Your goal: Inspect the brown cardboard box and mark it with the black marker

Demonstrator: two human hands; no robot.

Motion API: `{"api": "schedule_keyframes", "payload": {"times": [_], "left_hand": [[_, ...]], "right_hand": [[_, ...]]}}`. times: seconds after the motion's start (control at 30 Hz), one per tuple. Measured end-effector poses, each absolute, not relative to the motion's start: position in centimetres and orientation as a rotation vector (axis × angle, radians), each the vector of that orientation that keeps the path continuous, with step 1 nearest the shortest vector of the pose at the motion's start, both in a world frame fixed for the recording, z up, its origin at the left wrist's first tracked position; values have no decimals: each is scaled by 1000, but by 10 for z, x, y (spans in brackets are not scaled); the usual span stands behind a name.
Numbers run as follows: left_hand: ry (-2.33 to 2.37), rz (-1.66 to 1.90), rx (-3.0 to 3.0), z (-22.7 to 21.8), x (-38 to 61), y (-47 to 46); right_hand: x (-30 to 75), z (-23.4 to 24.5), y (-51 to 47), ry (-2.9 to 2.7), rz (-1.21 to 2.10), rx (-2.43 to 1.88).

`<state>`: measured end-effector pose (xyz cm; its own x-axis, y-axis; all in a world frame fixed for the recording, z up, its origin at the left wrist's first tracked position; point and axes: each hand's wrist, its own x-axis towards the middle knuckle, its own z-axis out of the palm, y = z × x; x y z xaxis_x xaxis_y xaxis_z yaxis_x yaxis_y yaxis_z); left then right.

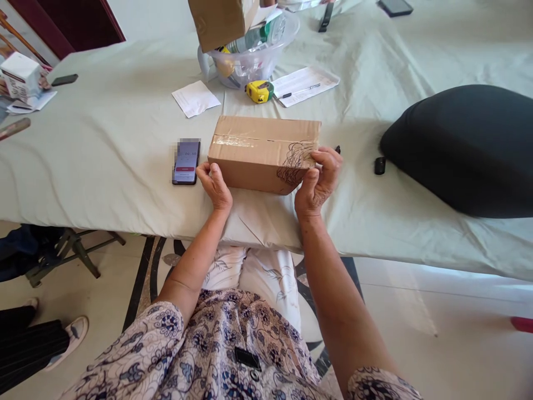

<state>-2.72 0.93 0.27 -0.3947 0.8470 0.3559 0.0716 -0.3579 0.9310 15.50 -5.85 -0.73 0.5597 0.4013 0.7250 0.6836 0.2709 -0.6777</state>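
A taped brown cardboard box with black scribbles on its right end lies on the cloth-covered table. My left hand presses against the box's near left corner, fingers curled on its edge. My right hand grips the near right corner over the scribbles, fingers bent round it. A black marker tip shows just behind my right fingers.
A phone lies left of the box. Behind are a yellow tape measure, papers with a pen, a clear bowl under another box. A black cushion fills the right; a small black object lies beside it.
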Motion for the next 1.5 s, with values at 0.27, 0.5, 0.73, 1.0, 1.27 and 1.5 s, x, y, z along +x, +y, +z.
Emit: {"api": "schedule_keyframes", "payload": {"times": [0.27,0.5,0.73,1.0,1.27,1.5], "left_hand": [[1253,1818,1242,3,-26,13],[1285,1681,1453,-6,-24,19],[1236,1666,1474,-7,-23,18],[1217,1617,1452,-8,-24,19],[1119,1705,1355,-5,-24,21],[1085,1735,1289,-9,-25,26]], "right_hand": [[155,-9,-59,-1059,-135,-1355],[158,-1,-62,-1112,-36,-1480],[161,-10,-37,-1045,-20,-1455],[165,-15,-38,-1099,12,-1414],[170,-10,-37,-1185,16,-1480],[225,-2,-60,-1076,-151,-2018]]}}
